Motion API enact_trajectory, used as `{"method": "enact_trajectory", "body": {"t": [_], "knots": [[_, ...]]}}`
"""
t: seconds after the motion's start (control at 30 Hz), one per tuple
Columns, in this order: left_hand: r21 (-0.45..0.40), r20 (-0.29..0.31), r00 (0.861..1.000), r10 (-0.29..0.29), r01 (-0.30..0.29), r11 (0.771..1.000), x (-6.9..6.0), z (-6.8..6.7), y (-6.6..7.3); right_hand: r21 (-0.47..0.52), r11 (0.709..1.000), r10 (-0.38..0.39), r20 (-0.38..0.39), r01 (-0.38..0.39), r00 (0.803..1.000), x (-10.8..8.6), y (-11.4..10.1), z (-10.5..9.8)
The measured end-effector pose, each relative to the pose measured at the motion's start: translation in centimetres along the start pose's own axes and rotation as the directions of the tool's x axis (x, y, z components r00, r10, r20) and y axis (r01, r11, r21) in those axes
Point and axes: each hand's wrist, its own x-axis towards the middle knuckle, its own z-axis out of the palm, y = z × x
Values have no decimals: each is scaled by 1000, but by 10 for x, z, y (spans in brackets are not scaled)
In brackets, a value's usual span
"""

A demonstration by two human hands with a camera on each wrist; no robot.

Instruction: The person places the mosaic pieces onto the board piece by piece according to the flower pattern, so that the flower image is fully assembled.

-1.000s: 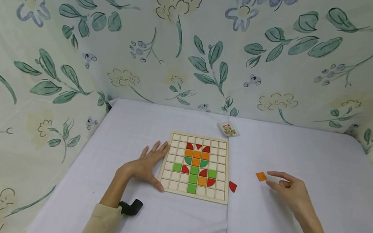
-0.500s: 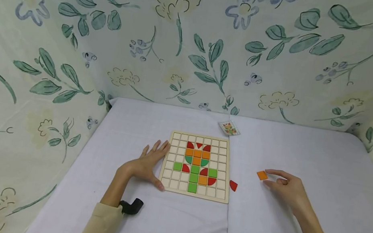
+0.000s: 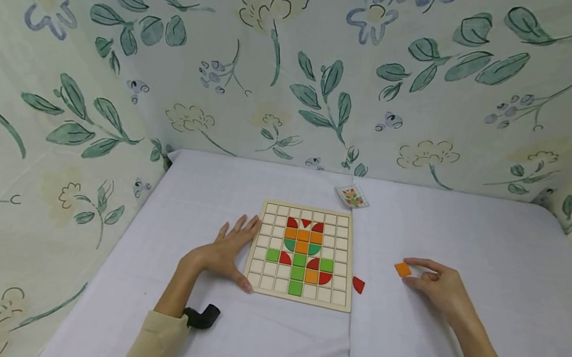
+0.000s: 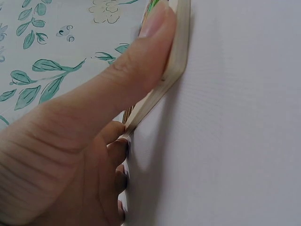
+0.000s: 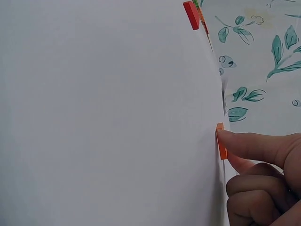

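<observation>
A square wooden grid board (image 3: 264,254) lies on the table, with red, orange and green tiles forming a flower shape in its cells. My left hand (image 3: 220,253) is spread along the board's left side, fingertips at the edge. In the left wrist view, the thumb (image 4: 136,61) touches the board's corner and the other fingers meet its side. To the right of the board, my right hand (image 3: 439,288) pinches an orange square tile (image 3: 402,270) between thumb and index finger, at the tabletop. A red quarter-round tile (image 3: 358,285) lies just off the board's right edge.
Behind the board lies a small pattern card (image 3: 352,196) showing a similar design. A white cloth (image 3: 287,347) with a crease covers the table. Floral fabric (image 3: 301,81) hangs behind and at both sides.
My right hand has shifted slightly left, and its thumb and index finger have closed on the orange tile. The left hand and board stay where they were.
</observation>
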Motion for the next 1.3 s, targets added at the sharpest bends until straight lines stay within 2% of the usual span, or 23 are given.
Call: {"method": "enact_trajectory", "body": {"t": [0.27,0.67,1.3], "knots": [[-12,-9,1000,5,-5,1000,-1,1,0,47,999,3,24,-4,1000,3,-2,-1],[-9,-5,1000,0,0,1000,-1,1,1,63,995,71,32,-73,997,9,1,3],[7,10,1000,-7,7,1000,0,0,-1,16,1000,6,60,-7,998,13,-1,2]]}}
